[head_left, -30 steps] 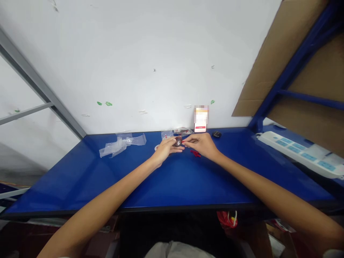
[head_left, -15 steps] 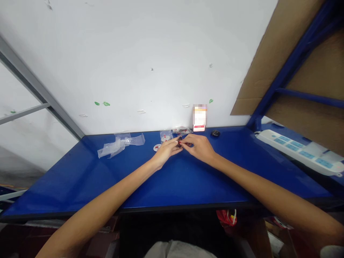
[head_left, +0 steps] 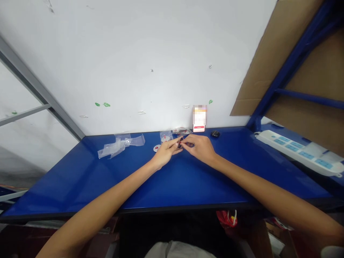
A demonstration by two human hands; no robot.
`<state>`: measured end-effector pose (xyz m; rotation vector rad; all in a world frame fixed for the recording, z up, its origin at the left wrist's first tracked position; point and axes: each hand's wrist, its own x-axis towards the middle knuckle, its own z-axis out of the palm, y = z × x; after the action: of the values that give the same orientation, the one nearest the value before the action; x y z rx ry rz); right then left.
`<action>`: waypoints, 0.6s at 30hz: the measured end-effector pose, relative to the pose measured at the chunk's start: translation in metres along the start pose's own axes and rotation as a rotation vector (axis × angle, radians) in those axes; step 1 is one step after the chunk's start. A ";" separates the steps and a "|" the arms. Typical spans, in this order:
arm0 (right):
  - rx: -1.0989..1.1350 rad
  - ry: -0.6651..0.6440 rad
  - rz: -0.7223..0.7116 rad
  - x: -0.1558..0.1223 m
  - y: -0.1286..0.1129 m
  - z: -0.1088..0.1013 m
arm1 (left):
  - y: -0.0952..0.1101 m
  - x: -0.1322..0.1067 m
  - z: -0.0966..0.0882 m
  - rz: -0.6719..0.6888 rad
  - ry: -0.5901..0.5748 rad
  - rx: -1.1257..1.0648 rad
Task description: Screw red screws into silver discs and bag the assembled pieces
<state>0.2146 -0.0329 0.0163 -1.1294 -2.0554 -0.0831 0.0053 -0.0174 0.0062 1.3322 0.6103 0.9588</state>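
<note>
My left hand (head_left: 166, 152) and my right hand (head_left: 198, 146) meet at the far middle of the blue table (head_left: 172, 179). Both pinch a small dark round piece (head_left: 179, 142) between their fingertips. The fingers of both hands are closed around it and hide most of it. A small white round tag with red on it (head_left: 157, 147) lies just left of my left hand.
Crumpled clear plastic bags (head_left: 119, 144) lie at the back left. A small clear bag (head_left: 166, 135), a red-and-white card (head_left: 199, 118) against the wall and a small black object (head_left: 215, 134) sit behind my hands. A white power strip (head_left: 298, 151) lies at right.
My hands have drawn closer together over the small piece. The red cord that lay on the table by my right hand a second ago is no longer visible.
</note>
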 end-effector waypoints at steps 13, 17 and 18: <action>0.551 0.047 0.189 0.004 0.001 0.003 | 0.015 0.001 -0.003 0.120 0.137 0.245; 0.659 0.042 0.179 0.005 0.001 0.000 | 0.015 0.000 0.001 0.181 0.148 0.241; 0.675 0.045 0.183 0.006 0.000 -0.001 | 0.015 0.000 0.002 0.186 0.156 0.240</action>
<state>0.2136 -0.0287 0.0207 -0.8606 -1.7203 0.6233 0.0036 -0.0190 0.0211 1.5571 0.7490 1.1768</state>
